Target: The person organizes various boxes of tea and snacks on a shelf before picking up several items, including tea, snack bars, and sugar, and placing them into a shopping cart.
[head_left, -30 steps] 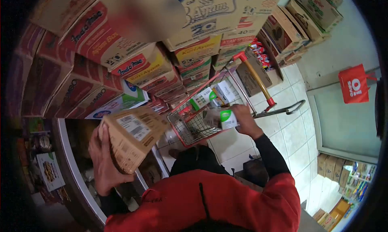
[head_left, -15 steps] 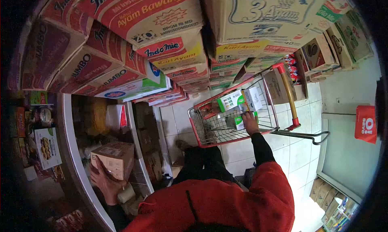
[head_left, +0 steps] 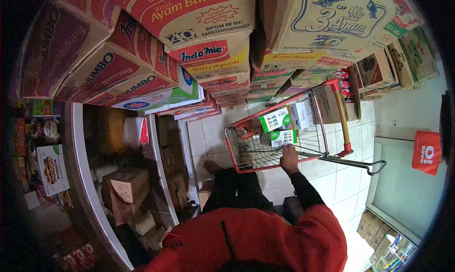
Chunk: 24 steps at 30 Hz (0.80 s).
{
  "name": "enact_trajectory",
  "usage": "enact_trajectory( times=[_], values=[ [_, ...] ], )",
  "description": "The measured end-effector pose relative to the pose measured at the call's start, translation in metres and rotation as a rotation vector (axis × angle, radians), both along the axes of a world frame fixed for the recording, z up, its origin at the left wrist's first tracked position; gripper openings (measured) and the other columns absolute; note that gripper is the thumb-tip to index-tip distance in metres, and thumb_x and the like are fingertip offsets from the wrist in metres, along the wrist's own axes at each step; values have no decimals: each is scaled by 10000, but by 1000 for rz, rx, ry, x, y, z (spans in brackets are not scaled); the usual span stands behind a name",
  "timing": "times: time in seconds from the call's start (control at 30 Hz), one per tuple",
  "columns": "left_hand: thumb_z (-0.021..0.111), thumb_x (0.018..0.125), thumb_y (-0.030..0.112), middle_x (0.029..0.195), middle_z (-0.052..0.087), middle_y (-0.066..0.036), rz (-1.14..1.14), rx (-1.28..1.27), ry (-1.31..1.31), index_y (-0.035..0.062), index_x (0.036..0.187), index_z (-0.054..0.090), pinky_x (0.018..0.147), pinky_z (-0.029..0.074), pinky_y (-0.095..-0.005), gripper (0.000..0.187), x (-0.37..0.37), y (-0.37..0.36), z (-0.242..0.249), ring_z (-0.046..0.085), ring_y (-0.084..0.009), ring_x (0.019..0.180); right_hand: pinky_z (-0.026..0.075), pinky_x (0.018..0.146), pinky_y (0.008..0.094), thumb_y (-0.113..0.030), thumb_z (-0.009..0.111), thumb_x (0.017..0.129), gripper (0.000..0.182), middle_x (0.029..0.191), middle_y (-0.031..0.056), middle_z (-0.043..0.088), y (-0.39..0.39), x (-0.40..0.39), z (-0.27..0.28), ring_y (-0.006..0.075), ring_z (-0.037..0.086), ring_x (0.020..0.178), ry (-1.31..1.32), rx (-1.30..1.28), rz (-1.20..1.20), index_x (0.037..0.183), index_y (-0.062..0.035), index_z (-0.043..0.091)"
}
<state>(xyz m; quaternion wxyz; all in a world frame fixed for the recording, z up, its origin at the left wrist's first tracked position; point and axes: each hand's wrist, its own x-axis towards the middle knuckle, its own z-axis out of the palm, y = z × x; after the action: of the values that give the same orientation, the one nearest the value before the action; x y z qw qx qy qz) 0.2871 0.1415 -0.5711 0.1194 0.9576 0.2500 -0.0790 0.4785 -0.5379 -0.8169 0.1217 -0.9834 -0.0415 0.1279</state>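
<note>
My left hand [head_left: 122,209] is in the shaded shelf at the left, against the near end of a brown cardboard box [head_left: 135,181]. Its fingers lie along the box's left side, partly lost in shadow. My right hand [head_left: 289,160] is over the near side of a shopping cart [head_left: 256,169] with red edges. Its fingertips are just at the lower edge of a green-and-white box [head_left: 283,138] in the cart, and it does not grip the box. Behind that lies a second green-and-white box [head_left: 275,119], with a grey-and-white carton [head_left: 299,115] beside it.
Tall stacks of noodle cartons [head_left: 208,54] stand beyond the cart. A white-framed shelf [head_left: 78,149] is on my left, with pale rolls [head_left: 143,223] near the brown box. At the right, a red bag [head_left: 425,152] hangs by a glass door [head_left: 395,187].
My right hand has drawn back toward me from the nearer green-and-white box, whose printed face now shows more. My left hand has shifted lower on the brown box.
</note>
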Motion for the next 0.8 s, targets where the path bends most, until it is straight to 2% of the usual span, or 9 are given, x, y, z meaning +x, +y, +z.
enact_trajectory(
  times=[0.07, 0.1, 0.23, 0.37, 0.4, 0.57, 0.67, 0.73, 0.8],
  values=[
    [815, 516, 245, 1339, 452, -201, 93, -261, -41, 30, 1426, 220, 954, 411, -393, 1108, -19, 28, -10, 485, -314, 1187, 421, 816, 471, -16, 574, 649, 409, 1046, 145, 484, 3, -30, 14, 331, 482, 992, -53, 39, 5, 1052, -47, 516],
    [814, 524, 246, 1338, 451, -203, 126, -327, -36, 29, 1424, 221, 956, 409, -394, 1100, -24, 33, -9, 484, -316, 1187, 350, 924, 506, -9, 570, 638, 454, 1094, 144, 478, -2, -45, 7, 337, 447, 1090, -17, 65, 6, 1086, -51, 513],
    [811, 557, 251, 1338, 448, -212, 246, -372, 60, 27, 1420, 228, 963, 405, -395, 1066, -35, 28, -5, 480, -321, 1191, 255, 1025, 543, -13, 565, 631, 518, 1217, 160, 446, 1, -62, 31, 344, 352, 1256, 4, -25, 56, 1144, -46, 504],
    [809, 590, 256, 1337, 444, -221, 300, -347, 83, 25, 1415, 235, 969, 401, -396, 1032, -33, 13, 1, 475, -326, 1195, 254, 1033, 547, -29, 575, 627, 528, 1224, 166, 434, 4, -48, 46, 358, 343, 1257, 44, -7, -12, 1150, -39, 498],
    [808, 598, 258, 1337, 443, -223, 311, -343, 79, 24, 1414, 236, 971, 400, -397, 1023, -31, 7, 1, 474, -327, 1196, 246, 1024, 600, -67, 568, 690, 547, 1239, 168, 434, 0, -42, 48, 375, 334, 1275, 88, -21, 4, 1231, -49, 484],
    [805, 639, 264, 1336, 439, -234, 375, -273, 51, 21, 1408, 245, 980, 394, -399, 982, -26, -32, 9, 468, -333, 1200, 258, 1025, 598, -76, 593, 662, 524, 1241, 179, 424, -33, -26, 53, 372, 338, 1261, -44, -68, 148, 1174, -51, 489],
    [803, 664, 268, 1335, 436, -240, 405, -238, -27, 20, 1404, 250, 985, 391, -400, 957, -23, -49, 10, 465, -337, 1203, 201, 1043, 632, -91, 570, 702, 538, 1294, 187, 415, -67, -16, 80, 379, 291, 1317, -41, -126, 145, 1232, -58, 483],
    [802, 672, 303, 1350, 413, -255, 387, -233, -164, 53, 1426, 231, 1005, 371, -421, 979, -44, -43, -13, 426, -369, 1231, 159, 1055, 642, -136, 539, 754, 517, 1331, 182, 411, -99, -11, 102, 373, 264, 1341, -174, -327, 173, 1263, -61, 481],
    [800, 680, 338, 1365, 390, -269, 357, -218, -296, 86, 1447, 212, 1025, 351, -443, 1000, -42, -61, -1, 387, -401, 1259, 128, 1066, 637, -186, 498, 806, 478, 1315, 185, 445, -157, -8, 102, 365, 274, 1341, -530, -705, 211, 1263, -47, 492]
  ],
)
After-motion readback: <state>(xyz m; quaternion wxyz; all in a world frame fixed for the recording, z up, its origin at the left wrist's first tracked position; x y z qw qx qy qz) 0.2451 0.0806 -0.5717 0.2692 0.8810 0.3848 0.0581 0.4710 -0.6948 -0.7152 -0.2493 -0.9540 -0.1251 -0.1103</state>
